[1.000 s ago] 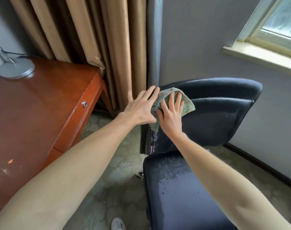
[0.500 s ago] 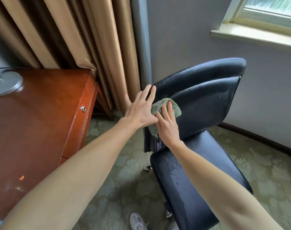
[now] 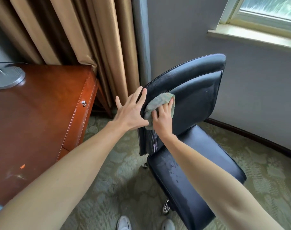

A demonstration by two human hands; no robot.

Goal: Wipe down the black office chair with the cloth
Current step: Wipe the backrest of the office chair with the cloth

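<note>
The black office chair (image 3: pixel 196 100) stands in the middle, its backrest facing me and its seat (image 3: pixel 206 165) streaked with wet marks. My left hand (image 3: pixel 130 112) lies flat with straight fingers against the left edge of the backrest. A green cloth (image 3: pixel 158 102) is spread on the front of the backrest beside that edge. My right hand (image 3: pixel 163 118) presses the cloth onto the backrest with fingers fairly straight; its fingertips partly sink into the fabric.
A red-brown wooden desk (image 3: pixel 41 123) with a drawer knob (image 3: pixel 83 103) fills the left, a metal lamp base (image 3: pixel 6 78) on it. Tan curtains (image 3: pixel 75 39) hang behind. A grey wall and window sill (image 3: pixel 251 37) lie right. Patterned carpet (image 3: pixel 124 188) and my shoes (image 3: pixel 124 223) show below.
The cloth and my right hand have slid down from the top of the backrest to its left middle. The chair now sits further away and more of the seat shows.
</note>
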